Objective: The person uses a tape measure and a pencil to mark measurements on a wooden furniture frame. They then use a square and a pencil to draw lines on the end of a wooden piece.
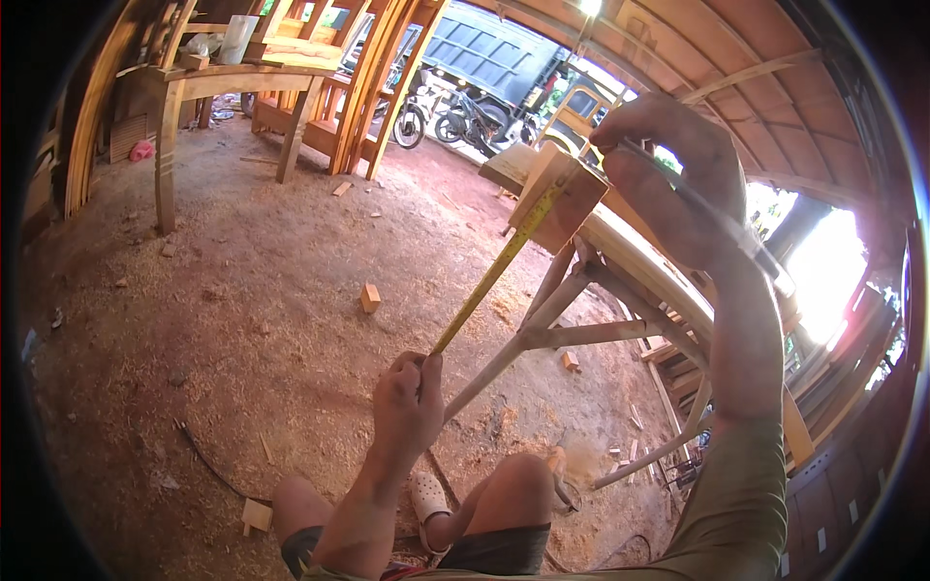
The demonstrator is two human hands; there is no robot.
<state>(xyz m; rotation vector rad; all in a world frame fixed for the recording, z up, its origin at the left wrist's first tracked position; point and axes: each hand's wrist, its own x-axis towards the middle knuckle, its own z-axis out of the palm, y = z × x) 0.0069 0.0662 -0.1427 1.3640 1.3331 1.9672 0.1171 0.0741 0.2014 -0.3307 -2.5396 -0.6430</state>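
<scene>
My left hand [411, 397] is closed on the lower end of a yellow tape measure [492, 276], whose blade runs up across the end of a wooden board [572, 210]. My right hand [683, 184], raised beside the board's top corner, pinches a thin grey elongated tool [771, 266] that I cannot make out clearly. The board rests on a long wooden plank [661, 271] carried on a rough pole trestle [547, 337].
Wooden frames [368, 107] and a table [247, 70] stand at the back left, with motorbikes [475, 121] and a truck [465, 58] beyond. Shavings, small blocks [370, 298] and a cable [208, 460] lie on the dirt floor. Stacked boards [852, 368] lean at right.
</scene>
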